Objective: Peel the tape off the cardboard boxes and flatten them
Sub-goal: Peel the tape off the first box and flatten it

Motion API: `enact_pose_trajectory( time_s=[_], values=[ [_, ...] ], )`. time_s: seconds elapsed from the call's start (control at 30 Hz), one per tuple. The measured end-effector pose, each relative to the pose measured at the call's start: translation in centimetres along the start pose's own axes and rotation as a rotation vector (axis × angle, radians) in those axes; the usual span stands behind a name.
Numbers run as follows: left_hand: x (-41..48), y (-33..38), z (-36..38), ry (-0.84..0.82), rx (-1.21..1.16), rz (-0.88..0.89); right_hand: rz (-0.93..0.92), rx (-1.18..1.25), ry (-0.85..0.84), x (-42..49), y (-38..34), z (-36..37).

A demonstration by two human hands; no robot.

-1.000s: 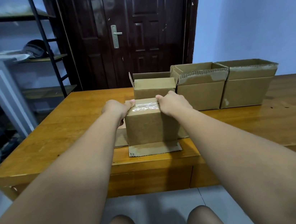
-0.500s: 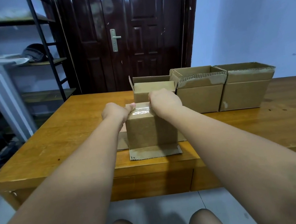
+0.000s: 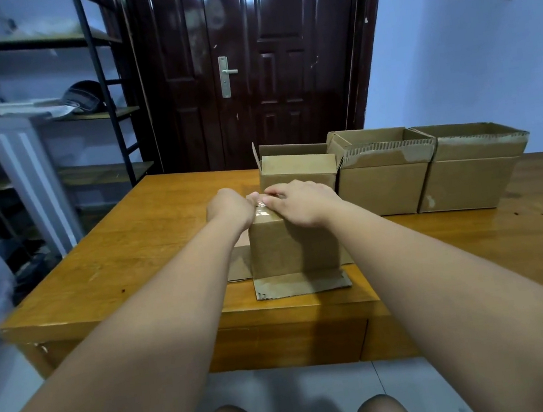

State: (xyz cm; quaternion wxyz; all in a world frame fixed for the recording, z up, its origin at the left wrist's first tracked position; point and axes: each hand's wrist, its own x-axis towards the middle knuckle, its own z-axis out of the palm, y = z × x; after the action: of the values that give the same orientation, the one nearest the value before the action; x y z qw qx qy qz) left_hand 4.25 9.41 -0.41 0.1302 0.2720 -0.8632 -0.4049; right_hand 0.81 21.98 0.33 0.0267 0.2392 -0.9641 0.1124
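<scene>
A person's left hand (image 3: 229, 208) is gripping the box (image 3: 295, 251) at its top corner while the right hand (image 3: 304, 203) is pressing outstretched fingers onto the tape (image 3: 261, 212).

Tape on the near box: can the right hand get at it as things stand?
Likely yes: the right hand lies on the near box top, fingers at the tape strip, nothing between.

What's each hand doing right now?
Left hand: curled at the taped box's top left edge; grip cannot be told.
Right hand: open, resting on the tape.
</scene>
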Motion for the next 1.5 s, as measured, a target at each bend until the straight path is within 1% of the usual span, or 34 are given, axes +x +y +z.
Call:
enact_pose_trajectory(
  time_s=[0.1, 0.17, 0.23, 0.37, 0.43, 0.57, 0.63, 0.73, 0.8, 0.9, 0.93, 1.07, 1.13, 1.27, 1.4, 1.5],
  values=[
    [0.5, -1.1, -0.1, 0.009, -0.165, -0.023, -0.008, -0.001, 0.018, 0.1, 0.0, 0.3],
    [0.5, -1.9, -0.2, -0.055, -0.286, -0.024, -0.008, 0.001, 0.026, 0.1, 0.1, 0.3],
    [0.2, -2.3, -0.5, -0.136, -0.409, -0.067, -0.005, 0.006, 0.027, 0.1, 0.1, 0.3],
    [-0.7, -2.9, -0.9, -0.255, -0.527, -0.167, 0.004, 0.005, 0.035, 0.0, 0.1, 0.3],
    [-0.7, -3.2, -0.5, -0.258, -0.593, -0.214, 0.019, -0.003, 0.037, 0.1, 0.1, 0.4],
    [-0.8, -2.9, 0.3, -0.2, -0.685, -0.261, 0.033, -0.016, 0.048, 0.2, 0.1, 0.3],
    [-1.1, -2.5, 0.3, -0.169, -0.68, -0.242, 0.036, -0.02, 0.052, 0.2, 0.1, 0.4],
    [-0.9, -2.2, 0.2, -0.062, -0.55, -0.082, 0.043, -0.025, 0.051, 0.3, 0.1, 0.5],
    [-0.7, -2.2, 0.2, -0.017, -0.481, -0.021, 0.047, -0.023, 0.051, 0.4, 0.2, 0.5],
    [-0.8, -2.4, 0.4, -0.016, -0.552, -0.056, 0.04, -0.023, 0.055, 0.4, 0.2, 0.6],
    [-0.8, -2.5, 0.5, -0.051, -0.614, -0.098, 0.039, -0.023, 0.056, 0.3, 0.2, 0.6],
    [-0.8, -3.0, 1.0, -0.258, -0.893, -0.376, 0.046, -0.027, 0.073, 0.1, 0.2, 0.5],
    [-0.7, -3.1, 1.1, -0.293, -0.948, -0.428, 0.055, -0.036, 0.072, 0.1, 0.2, 0.5],
    [-0.4, -2.7, 0.8, -0.302, -0.875, -0.436, 0.064, -0.049, 0.066, 0.1, 0.3, 0.5],
    [-0.9, -2.3, 1.0, -0.277, -0.753, -0.358, 0.074, -0.055, 0.064, 0.1, 0.4, 0.5],
    [-1.2, -2.2, 1.6, -0.239, -0.712, -0.255, 0.08, -0.055, 0.061, 0.1, 0.5, 0.5]
  ],
)
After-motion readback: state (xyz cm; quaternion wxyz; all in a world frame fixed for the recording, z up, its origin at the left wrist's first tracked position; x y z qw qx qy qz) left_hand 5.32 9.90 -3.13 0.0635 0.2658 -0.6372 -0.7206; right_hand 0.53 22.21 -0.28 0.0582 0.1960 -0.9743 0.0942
